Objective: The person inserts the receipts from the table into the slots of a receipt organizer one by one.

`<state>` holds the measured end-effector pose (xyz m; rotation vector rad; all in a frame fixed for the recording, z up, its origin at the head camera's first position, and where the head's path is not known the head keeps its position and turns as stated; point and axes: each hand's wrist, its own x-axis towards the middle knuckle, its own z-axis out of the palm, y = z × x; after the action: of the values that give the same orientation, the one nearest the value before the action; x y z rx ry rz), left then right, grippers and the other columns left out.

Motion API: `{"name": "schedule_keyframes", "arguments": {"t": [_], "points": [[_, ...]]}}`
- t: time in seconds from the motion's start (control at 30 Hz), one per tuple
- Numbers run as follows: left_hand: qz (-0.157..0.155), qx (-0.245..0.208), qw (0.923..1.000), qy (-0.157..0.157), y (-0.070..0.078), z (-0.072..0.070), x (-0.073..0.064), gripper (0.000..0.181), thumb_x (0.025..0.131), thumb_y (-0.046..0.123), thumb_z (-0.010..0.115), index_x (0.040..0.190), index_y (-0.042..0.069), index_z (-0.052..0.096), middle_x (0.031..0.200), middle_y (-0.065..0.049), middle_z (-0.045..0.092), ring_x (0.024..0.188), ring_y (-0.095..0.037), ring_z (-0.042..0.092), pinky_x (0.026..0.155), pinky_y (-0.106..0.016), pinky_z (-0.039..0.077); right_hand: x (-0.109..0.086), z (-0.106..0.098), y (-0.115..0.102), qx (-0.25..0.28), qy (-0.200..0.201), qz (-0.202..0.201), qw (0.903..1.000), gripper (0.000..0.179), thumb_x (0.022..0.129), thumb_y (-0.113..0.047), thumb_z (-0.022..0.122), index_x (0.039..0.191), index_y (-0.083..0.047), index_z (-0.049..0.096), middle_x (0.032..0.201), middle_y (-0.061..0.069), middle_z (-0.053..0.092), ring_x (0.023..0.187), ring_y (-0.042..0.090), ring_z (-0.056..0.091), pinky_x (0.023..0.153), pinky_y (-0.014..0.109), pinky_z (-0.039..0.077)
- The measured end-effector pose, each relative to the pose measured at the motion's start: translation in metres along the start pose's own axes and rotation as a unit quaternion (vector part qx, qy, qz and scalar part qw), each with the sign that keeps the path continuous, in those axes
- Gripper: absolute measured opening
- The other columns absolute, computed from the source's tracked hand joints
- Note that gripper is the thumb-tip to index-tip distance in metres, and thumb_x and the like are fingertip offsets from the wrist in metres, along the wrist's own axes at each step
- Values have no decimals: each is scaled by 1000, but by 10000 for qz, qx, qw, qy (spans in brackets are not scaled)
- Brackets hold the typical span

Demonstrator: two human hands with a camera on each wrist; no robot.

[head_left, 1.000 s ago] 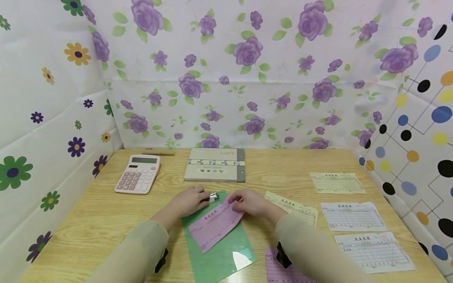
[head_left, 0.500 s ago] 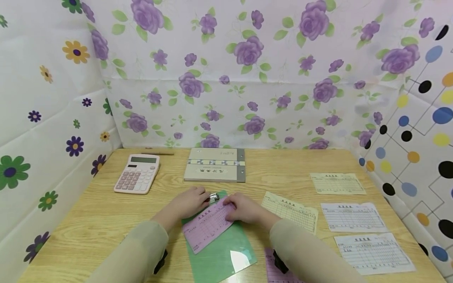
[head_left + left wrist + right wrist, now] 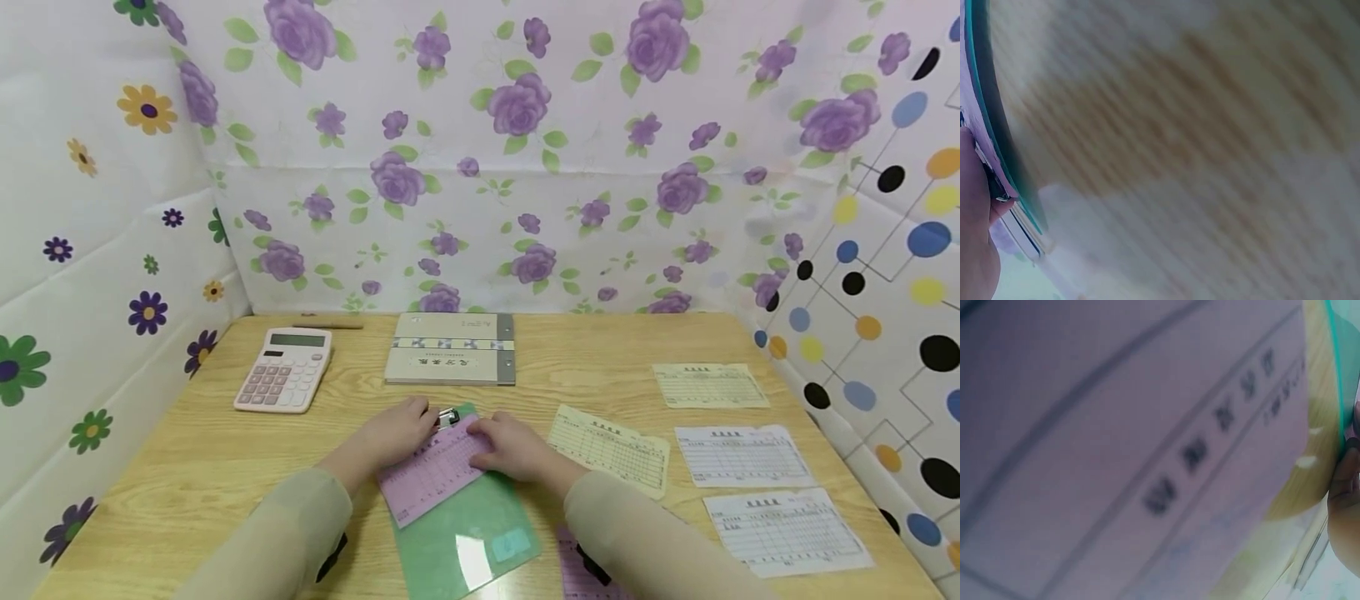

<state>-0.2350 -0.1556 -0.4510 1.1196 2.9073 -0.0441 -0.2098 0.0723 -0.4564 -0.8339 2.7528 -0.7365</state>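
A green see-through clipboard (image 3: 442, 546) lies tilted on the table with its metal clip (image 3: 447, 418) at the far end. My left hand (image 3: 392, 435) grips that clip, fingertips on its lever. A pink printed slip (image 3: 423, 483) lies slantwise over the board's upper part, its top edge close to the clip. Holding the slip's right end is my right hand (image 3: 512, 447), at the board's right edge. In the left wrist view, my left hand (image 3: 974, 231) shows at the clip beside the green edge. Whether the slip's edge is under the clip cannot be seen clearly.
A second pink slip (image 3: 577, 575) lies under my right forearm. Yellow slips (image 3: 615, 450) and white slips (image 3: 787, 533) lie to the right. At the back are a ledger book (image 3: 450, 367), a pink calculator (image 3: 287, 371) and a thin brown stick (image 3: 327, 326).
The pink slip has moved left and flattened onto the clipboard, close against the clip. My right hand has shifted slightly left and down with it; my left hand stays at the clip.
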Motion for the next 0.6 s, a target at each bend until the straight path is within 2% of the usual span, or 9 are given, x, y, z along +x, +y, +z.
{"name": "schedule_keyframes", "arguments": {"t": [0.37,0.6], "points": [[-133,-106,9999,-12,-1,0,-3,36,100,24,43,127,0,51,112,-13,52,107,-25,52,92,-36,45,4,4,-7,-211,64,369,9991,54,87,-38,65,133,-13,53,101,7,56,78,14,50,71,31,46],[-10,31,9999,95,-1,2,-1,37,101,25,42,126,-1,51,111,-13,52,106,-25,53,92,-36,45,7,3,-8,-231,119,458,9986,53,89,-36,64,133,-11,52,96,8,59,75,14,50,66,31,45]]}}
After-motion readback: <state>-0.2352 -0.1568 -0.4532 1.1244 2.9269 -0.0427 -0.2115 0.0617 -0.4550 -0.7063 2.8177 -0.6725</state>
